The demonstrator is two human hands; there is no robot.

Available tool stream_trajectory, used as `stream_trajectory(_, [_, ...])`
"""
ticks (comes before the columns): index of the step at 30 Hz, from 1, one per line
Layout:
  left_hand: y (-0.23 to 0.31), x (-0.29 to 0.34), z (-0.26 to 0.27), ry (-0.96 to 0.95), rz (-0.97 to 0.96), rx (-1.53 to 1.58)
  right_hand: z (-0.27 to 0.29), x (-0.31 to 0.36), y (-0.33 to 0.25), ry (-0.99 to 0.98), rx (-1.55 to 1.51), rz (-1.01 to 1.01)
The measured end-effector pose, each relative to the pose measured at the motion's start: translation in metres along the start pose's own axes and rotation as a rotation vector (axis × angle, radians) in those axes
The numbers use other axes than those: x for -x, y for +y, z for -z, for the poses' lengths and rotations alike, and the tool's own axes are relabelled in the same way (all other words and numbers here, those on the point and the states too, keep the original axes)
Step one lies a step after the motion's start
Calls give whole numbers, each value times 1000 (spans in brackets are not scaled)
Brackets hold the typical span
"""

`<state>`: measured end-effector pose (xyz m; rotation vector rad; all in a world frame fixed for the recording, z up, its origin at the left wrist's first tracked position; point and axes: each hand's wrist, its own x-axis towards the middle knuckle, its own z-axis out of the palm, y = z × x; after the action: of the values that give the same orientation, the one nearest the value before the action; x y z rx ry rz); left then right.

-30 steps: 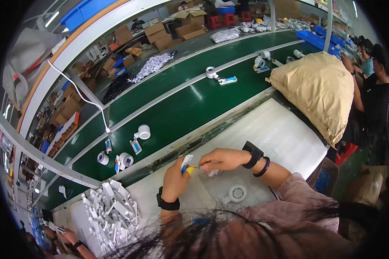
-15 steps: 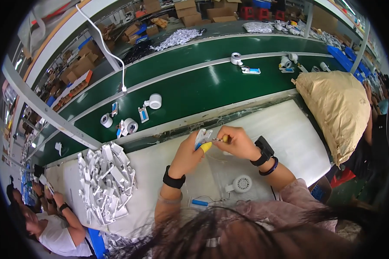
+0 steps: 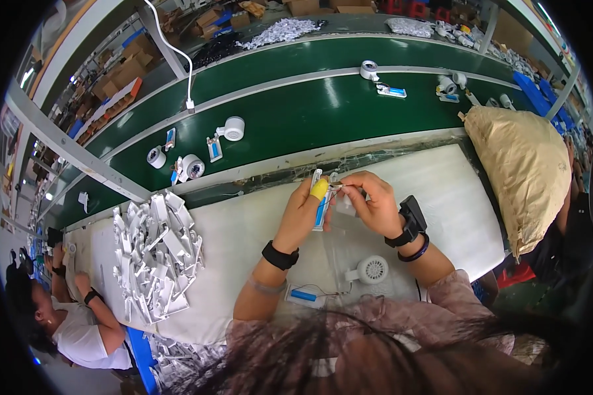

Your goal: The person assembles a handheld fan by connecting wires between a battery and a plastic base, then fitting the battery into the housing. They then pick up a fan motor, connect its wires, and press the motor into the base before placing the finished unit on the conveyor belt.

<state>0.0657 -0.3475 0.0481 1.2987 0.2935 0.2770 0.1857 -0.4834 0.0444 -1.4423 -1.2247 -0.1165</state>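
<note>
My left hand (image 3: 304, 209), with a yellow cot on one fingertip, holds a small white and blue plastic part (image 3: 319, 205) upright over the white work table (image 3: 237, 237). My right hand (image 3: 367, 203) pinches a thin wire or clip at the top of that same part and also grips a clear plastic bag (image 3: 346, 205). Both wrists wear black bands. A small white fan unit (image 3: 370, 270) and a flat white and blue part (image 3: 304, 296) lie on the table close to my body.
A heap of white plastic pieces (image 3: 157, 253) lies on the table at the left. A tan sack (image 3: 526, 172) sits at the right. The green conveyor belt (image 3: 296, 118) beyond carries white tape rolls and small parts. Another person (image 3: 79, 322) sits at lower left.
My head view has shifted, so the hands now sit nearer the middle of the picture. Both hands stay together on the small part.
</note>
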Motion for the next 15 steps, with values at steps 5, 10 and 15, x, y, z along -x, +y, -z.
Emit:
stream_trajectory(5, [-6,1,0,11,-52,39,0,-3,-3,-27,44,149])
stream_trajectory(10, [-5,4,-4,26,-110,33,1,-3,-3,-15,97,195])
stream_trajectory(15, [-1,8,-9,30,-180,-58,3,-3,-4,-1,120,234])
